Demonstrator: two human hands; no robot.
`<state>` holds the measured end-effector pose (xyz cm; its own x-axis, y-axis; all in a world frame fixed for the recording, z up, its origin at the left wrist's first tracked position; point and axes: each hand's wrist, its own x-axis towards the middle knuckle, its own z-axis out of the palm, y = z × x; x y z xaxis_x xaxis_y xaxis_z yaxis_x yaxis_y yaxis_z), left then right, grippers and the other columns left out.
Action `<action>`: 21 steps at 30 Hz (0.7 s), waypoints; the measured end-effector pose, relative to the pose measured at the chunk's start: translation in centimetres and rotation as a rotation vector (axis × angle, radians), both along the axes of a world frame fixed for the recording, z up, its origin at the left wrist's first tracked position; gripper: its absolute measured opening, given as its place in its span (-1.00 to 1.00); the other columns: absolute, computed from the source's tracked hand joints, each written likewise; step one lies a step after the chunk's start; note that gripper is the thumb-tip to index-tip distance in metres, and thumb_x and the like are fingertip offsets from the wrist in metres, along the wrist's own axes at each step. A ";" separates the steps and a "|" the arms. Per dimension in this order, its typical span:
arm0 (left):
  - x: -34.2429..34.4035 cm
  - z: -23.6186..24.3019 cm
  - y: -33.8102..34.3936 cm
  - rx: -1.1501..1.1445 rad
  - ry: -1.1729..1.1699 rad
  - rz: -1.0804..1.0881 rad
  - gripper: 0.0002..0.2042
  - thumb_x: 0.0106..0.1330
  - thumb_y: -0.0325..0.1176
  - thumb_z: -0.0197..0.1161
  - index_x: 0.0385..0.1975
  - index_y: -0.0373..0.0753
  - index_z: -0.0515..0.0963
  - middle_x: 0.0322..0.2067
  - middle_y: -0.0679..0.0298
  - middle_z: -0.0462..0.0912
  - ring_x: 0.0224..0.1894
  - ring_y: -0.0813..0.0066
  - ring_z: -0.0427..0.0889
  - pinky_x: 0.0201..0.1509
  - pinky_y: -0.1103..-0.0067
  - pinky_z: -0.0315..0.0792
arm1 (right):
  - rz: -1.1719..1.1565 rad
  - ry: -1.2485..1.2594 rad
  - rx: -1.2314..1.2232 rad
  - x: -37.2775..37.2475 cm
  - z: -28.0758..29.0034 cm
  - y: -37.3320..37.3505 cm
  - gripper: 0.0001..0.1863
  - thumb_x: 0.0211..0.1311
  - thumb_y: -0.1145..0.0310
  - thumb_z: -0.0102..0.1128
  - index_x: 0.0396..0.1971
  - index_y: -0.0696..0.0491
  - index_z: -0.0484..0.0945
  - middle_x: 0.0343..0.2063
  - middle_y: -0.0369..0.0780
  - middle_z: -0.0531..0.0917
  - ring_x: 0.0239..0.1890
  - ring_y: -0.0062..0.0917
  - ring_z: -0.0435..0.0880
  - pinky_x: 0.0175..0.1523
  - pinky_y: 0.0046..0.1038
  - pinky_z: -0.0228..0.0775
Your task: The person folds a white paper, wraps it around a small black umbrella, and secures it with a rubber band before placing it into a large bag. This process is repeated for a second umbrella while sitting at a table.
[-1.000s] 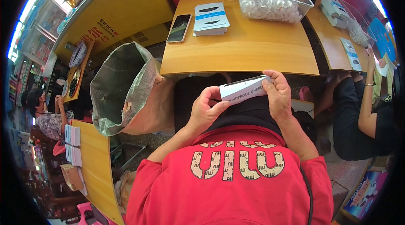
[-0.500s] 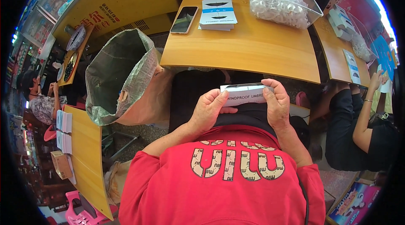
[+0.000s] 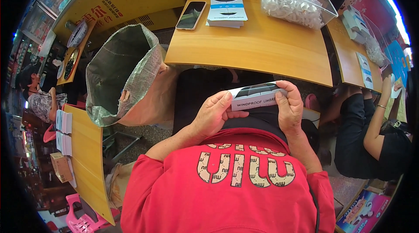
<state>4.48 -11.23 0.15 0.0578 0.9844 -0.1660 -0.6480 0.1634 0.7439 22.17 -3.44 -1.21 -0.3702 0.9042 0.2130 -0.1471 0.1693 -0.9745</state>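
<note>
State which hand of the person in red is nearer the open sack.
Left. The left hand is to the right of the open sack, apart from it; the right hand is farther right, beyond the left hand.

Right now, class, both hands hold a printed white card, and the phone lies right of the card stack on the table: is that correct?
Not quite: the head view shows the phone lying left of the card stack on the table. The rest stands: the left hand and right hand both hold the printed white card.
</note>
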 end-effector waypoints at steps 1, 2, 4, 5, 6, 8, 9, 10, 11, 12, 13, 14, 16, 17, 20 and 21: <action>0.1 0.1 0.0 0.040 -0.024 0.010 -0.70 0.26 -0.31 -0.11 -0.10 -0.35 0.28 -0.17 0.17 0.41 -0.17 0.43 0.44 -0.13 0.46 0.44 | 0.000 0.013 0.014 0.1 0.0 0.0 -0.78 0.13 0.53 -0.11 -0.19 0.15 0.34 -0.34 -0.35 0.45 -0.33 -0.77 0.36 -0.19 -0.73 0.20; 0.1 0.0 0.0 0.042 -0.026 0.015 -0.70 0.26 -0.31 -0.11 -0.10 -0.35 0.28 -0.17 0.17 0.41 -0.17 0.43 0.44 -0.13 0.46 0.44 | 0.001 0.024 0.027 0.1 0.0 0.1 -0.77 0.12 0.54 -0.11 -0.18 0.15 0.33 -0.33 -0.34 0.45 -0.32 -0.75 0.36 -0.17 -0.72 0.21; 0.2 -0.3 -0.1 0.099 0.175 -0.022 -0.72 0.22 -0.38 -0.04 -0.10 -0.33 0.29 -0.17 0.20 0.41 -0.16 0.46 0.43 -0.19 0.50 0.47 | 0.002 0.028 0.041 0.0 0.2 -0.1 -0.78 0.12 0.54 -0.09 -0.19 0.15 0.34 -0.37 -0.34 0.45 -0.36 -0.76 0.37 -0.22 -0.72 0.23; 0.1 -0.3 -0.1 0.101 0.171 -0.012 -0.72 0.22 -0.38 -0.04 -0.10 -0.33 0.29 -0.17 0.20 0.41 -0.16 0.46 0.43 -0.19 0.50 0.47 | -0.003 0.034 0.052 0.0 0.2 -0.1 -0.79 0.12 0.54 -0.08 -0.21 0.15 0.34 -0.41 -0.35 0.45 -0.41 -0.77 0.37 -0.27 -0.73 0.25; -0.1 -0.1 0.0 0.051 0.162 -0.027 -0.72 0.20 -0.40 -0.01 -0.10 -0.32 0.29 -0.17 0.20 0.41 -0.16 0.48 0.43 -0.23 0.52 0.48 | 0.020 0.047 0.022 0.1 0.1 -0.1 -0.79 0.11 0.54 -0.06 -0.21 0.16 0.34 -0.39 -0.33 0.44 -0.39 -0.75 0.37 -0.25 -0.72 0.26; -0.3 0.0 0.0 0.003 0.144 -0.027 -0.72 0.19 -0.42 0.01 -0.10 -0.32 0.29 -0.18 0.21 0.41 -0.16 0.49 0.43 -0.26 0.54 0.50 | 0.039 0.044 0.014 0.2 -0.1 -0.1 -0.79 0.11 0.54 -0.06 -0.21 0.16 0.34 -0.38 -0.33 0.44 -0.38 -0.75 0.37 -0.24 -0.71 0.26; -0.2 0.1 0.0 -0.006 0.128 -0.035 -0.73 0.20 -0.41 0.00 -0.11 -0.32 0.29 -0.18 0.22 0.41 -0.16 0.49 0.42 -0.29 0.55 0.50 | 0.043 0.046 0.002 0.3 -0.1 -0.1 -0.79 0.11 0.54 -0.05 -0.21 0.16 0.34 -0.37 -0.33 0.44 -0.37 -0.74 0.37 -0.24 -0.71 0.25; -0.2 0.1 0.0 -0.014 0.111 -0.043 -0.74 0.21 -0.39 -0.01 -0.12 -0.31 0.29 -0.19 0.22 0.42 -0.16 0.49 0.42 -0.32 0.57 0.51 | 0.035 0.053 0.010 0.2 -0.1 -0.1 -0.80 0.11 0.53 -0.04 -0.23 0.16 0.35 -0.37 -0.33 0.44 -0.35 -0.74 0.37 -0.22 -0.71 0.24; -0.1 0.1 0.0 -0.013 0.102 -0.030 -0.74 0.21 -0.39 -0.01 -0.12 -0.31 0.29 -0.19 0.22 0.42 -0.16 0.49 0.42 -0.32 0.57 0.51 | 0.048 0.044 0.011 0.1 -0.1 -0.1 -0.80 0.11 0.53 -0.04 -0.23 0.16 0.35 -0.37 -0.33 0.44 -0.35 -0.74 0.37 -0.22 -0.71 0.24; 0.0 0.1 0.0 -0.026 0.032 -0.035 -0.75 0.21 -0.39 -0.02 -0.14 -0.31 0.31 -0.20 0.23 0.42 -0.16 0.49 0.42 -0.31 0.56 0.51 | 0.049 0.064 0.009 0.1 -0.1 -0.1 -0.82 0.11 0.53 -0.04 -0.24 0.16 0.35 -0.37 -0.33 0.44 -0.35 -0.74 0.37 -0.21 -0.71 0.24; 0.0 0.0 0.1 -0.038 -0.038 -0.041 -0.76 0.21 -0.38 -0.03 -0.15 -0.31 0.32 -0.21 0.23 0.43 -0.16 0.49 0.41 -0.31 0.55 0.51 | 0.051 0.084 0.006 0.1 -0.1 -0.1 -0.83 0.11 0.52 -0.04 -0.26 0.16 0.35 -0.38 -0.33 0.44 -0.35 -0.75 0.37 -0.21 -0.72 0.23; 0.1 -0.2 0.1 -0.036 -0.067 -0.039 -0.77 0.23 -0.35 -0.05 -0.17 -0.30 0.34 -0.21 0.23 0.43 -0.15 0.49 0.41 -0.31 0.55 0.51 | 0.051 0.079 -0.003 0.1 -0.4 -0.1 -0.85 0.11 0.52 -0.05 -0.28 0.15 0.35 -0.38 -0.33 0.44 -0.35 -0.76 0.37 -0.22 -0.72 0.22; -0.1 -0.5 0.2 -0.049 -0.065 -0.065 -0.77 0.23 -0.34 -0.05 -0.16 -0.29 0.34 -0.20 0.23 0.42 -0.15 0.49 0.41 -0.31 0.56 0.51 | 0.052 0.049 0.007 0.2 -0.6 0.1 -0.85 0.12 0.52 -0.05 -0.28 0.15 0.35 -0.39 -0.34 0.44 -0.35 -0.77 0.36 -0.23 -0.73 0.22; -0.1 -0.6 0.2 -0.064 -0.053 -0.105 -0.76 0.24 -0.33 -0.06 -0.16 -0.28 0.33 -0.20 0.23 0.42 -0.15 0.49 0.40 -0.32 0.56 0.51 | 0.059 0.047 -0.007 0.2 -0.8 0.2 -0.86 0.11 0.52 -0.05 -0.29 0.15 0.36 -0.39 -0.34 0.44 -0.36 -0.76 0.36 -0.23 -0.73 0.22; -0.2 -0.6 0.3 -0.037 -0.013 -0.104 -0.74 0.26 -0.29 -0.10 -0.14 -0.28 0.34 -0.20 0.23 0.43 -0.15 0.50 0.41 -0.34 0.58 0.51 | 0.046 0.067 -0.025 0.0 -1.0 0.3 -0.86 0.11 0.52 -0.05 -0.29 0.15 0.36 -0.37 -0.33 0.44 -0.34 -0.76 0.37 -0.21 -0.73 0.22; -0.3 -0.6 0.4 -0.017 0.002 -0.113 -0.73 0.26 -0.28 -0.11 -0.13 -0.28 0.35 -0.20 0.23 0.44 -0.16 0.50 0.41 -0.35 0.59 0.51 | 0.056 0.058 -0.027 -0.1 -1.0 0.4 -0.86 0.11 0.52 -0.05 -0.29 0.15 0.36 -0.37 -0.33 0.44 -0.34 -0.76 0.37 -0.21 -0.73 0.22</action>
<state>4.22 -10.84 -0.44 0.1677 0.9687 -0.1829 -0.6234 0.2479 0.7416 22.11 -3.00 -2.22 -0.4081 0.8881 0.2114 -0.2120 0.1330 -0.9682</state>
